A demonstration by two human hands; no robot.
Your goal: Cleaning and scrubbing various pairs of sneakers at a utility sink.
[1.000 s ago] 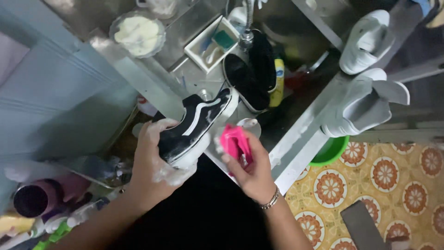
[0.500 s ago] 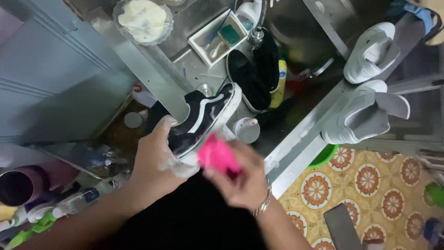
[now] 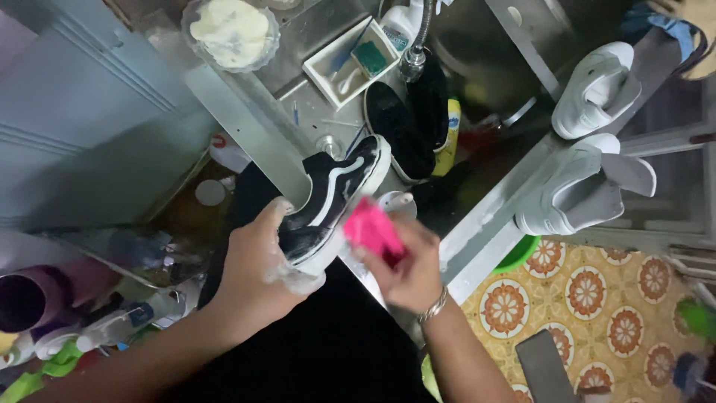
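Item: black-and-white sneaker, held by me over the steel sink.

- My left hand: fingers wrapped around the heel end, soapy, grip closed on the shoe.
- My right hand: fingers pinched shut on a pink scrubbing pad, which is blurred; it appears to be pressed against the white sole edge, though I cannot tell for certain that it touches.
- Long axis: heel at 7 o'clock in my left palm, toe pointing toward 1 o'clock, sole side facing my right hand.
- Bearing: the shoe lies at about 10 o'clock from my right fingers, just beside them; my right hand is nearer the sole edge, my left nearer the heel.
- Nearby: a second black shoe in the sink at 1 o'clock; two white sneakers on the ledge at 3 o'clock, well apart.
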